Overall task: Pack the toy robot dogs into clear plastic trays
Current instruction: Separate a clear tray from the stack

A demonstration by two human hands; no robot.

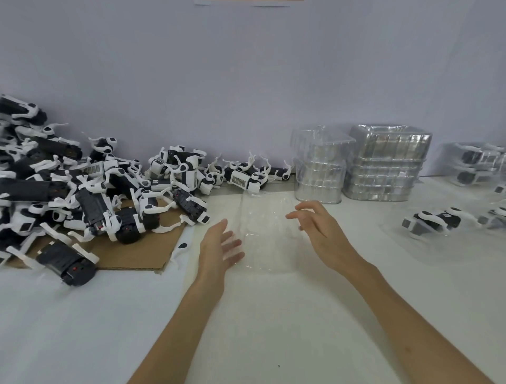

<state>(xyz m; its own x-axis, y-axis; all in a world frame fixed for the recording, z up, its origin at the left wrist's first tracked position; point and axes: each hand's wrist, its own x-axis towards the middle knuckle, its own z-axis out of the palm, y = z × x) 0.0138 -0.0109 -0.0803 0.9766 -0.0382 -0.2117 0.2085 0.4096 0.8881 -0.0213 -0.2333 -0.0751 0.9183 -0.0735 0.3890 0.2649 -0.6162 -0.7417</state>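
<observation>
Toy dogs [95, 192] heaped left, tray stacks [356, 164] behind right, one clear tray [267, 233] between.

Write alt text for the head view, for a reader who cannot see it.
Open left hand and right hand flank an empty clear tray on a white table. A pile of toy dogs lies left; tray stacks stand behind right, packed dogs far right.

A white table [273, 329] fills the near scene. A flat brown cardboard sheet [131, 255] lies on it at the left. A plain pale wall [246, 82] rises at the far side, with a paper edge [241, 2] at its top.
</observation>
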